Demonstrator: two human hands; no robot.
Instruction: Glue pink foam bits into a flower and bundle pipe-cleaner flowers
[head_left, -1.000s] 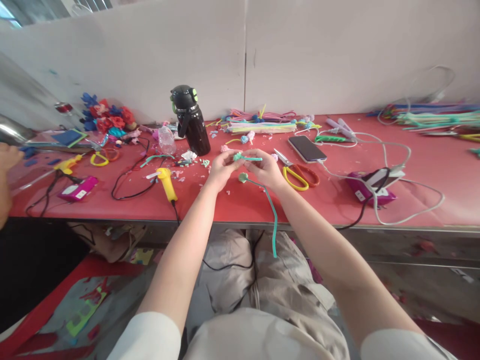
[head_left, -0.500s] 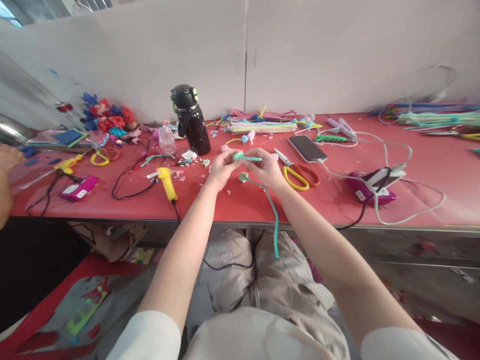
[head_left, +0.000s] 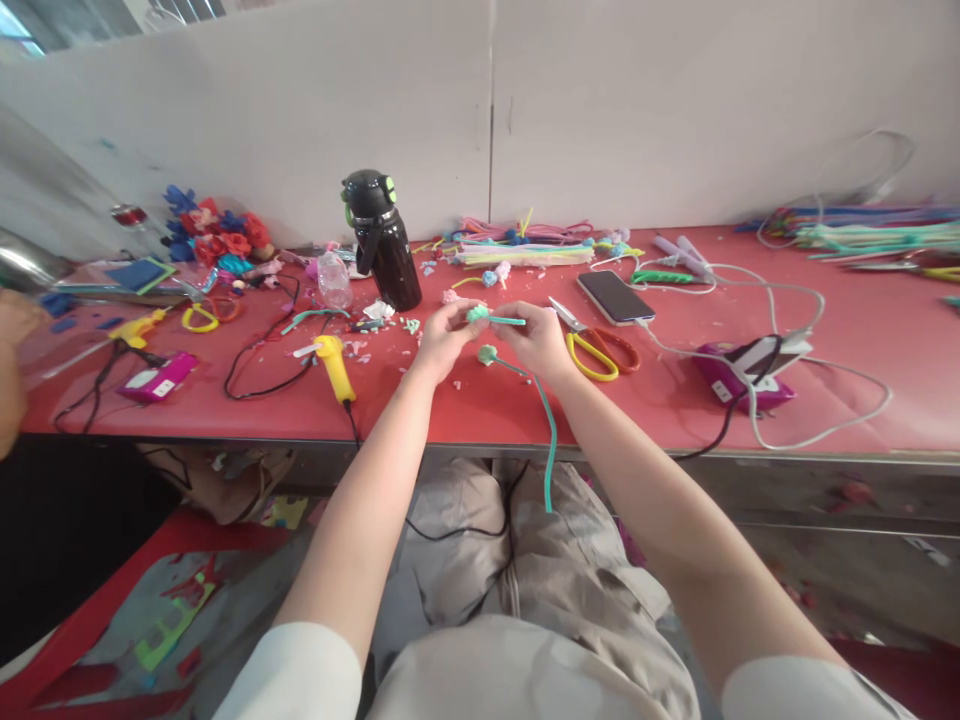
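Note:
My left hand (head_left: 442,338) is closed, its fingertips pinching a small mint-green fuzzy ball (head_left: 477,314) above the red table. From that ball a short green pipe cleaner (head_left: 508,321) reaches to the right, and my right hand (head_left: 537,340) is closed with its fingers on it. Just below both hands lies a second pale-green fuzzy ball (head_left: 487,355). Its long green stem (head_left: 551,425) runs under my right wrist and hangs over the table's front edge. Scissors (head_left: 592,345) with yellow and orange handles lie right of my right hand.
A yellow glue gun (head_left: 334,368) and a black bottle (head_left: 386,245) are on the left. A phone (head_left: 615,298) with a white cable lies behind the scissors. Bundled pipe cleaners (head_left: 525,254) line the back. At far left a co-worker's arm (head_left: 11,370) shows.
My hands have barely moved, with the right fingers shifting slightly on the pipe cleaner. The hanging end of the loose stem has swung a little to the left.

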